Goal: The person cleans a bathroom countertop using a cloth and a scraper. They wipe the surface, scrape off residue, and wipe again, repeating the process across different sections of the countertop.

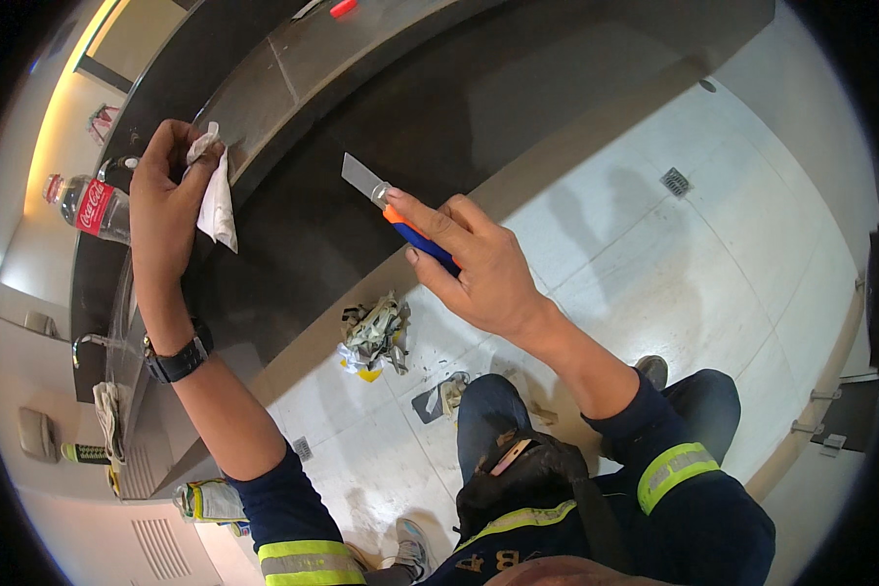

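My left hand (171, 186) is raised at the dark counter, its fingers pinched on a crumpled white wrapper-like sheet (217, 205). The sheet hangs down in a narrow fold, and I cannot make out whether it is paper or plastic. My right hand (483, 264) grips a putty knife (422, 239) by its orange and blue handle. The knife's flat metal blade (363, 180) points up and to the left, apart from the sheet and in front of the dark counter front (381, 127). A clear bottle with a red label (93, 207) is just left of my left hand.
A tap (119, 171) rises behind my left wrist; another tap (90, 340) is nearer. A small red object (343, 8) lies on the far countertop (313, 49). Crumpled scraps (376, 332) and a dark flat piece (428, 402) lie on the tiled floor (596, 283). A cloth (107, 420) hangs at left.
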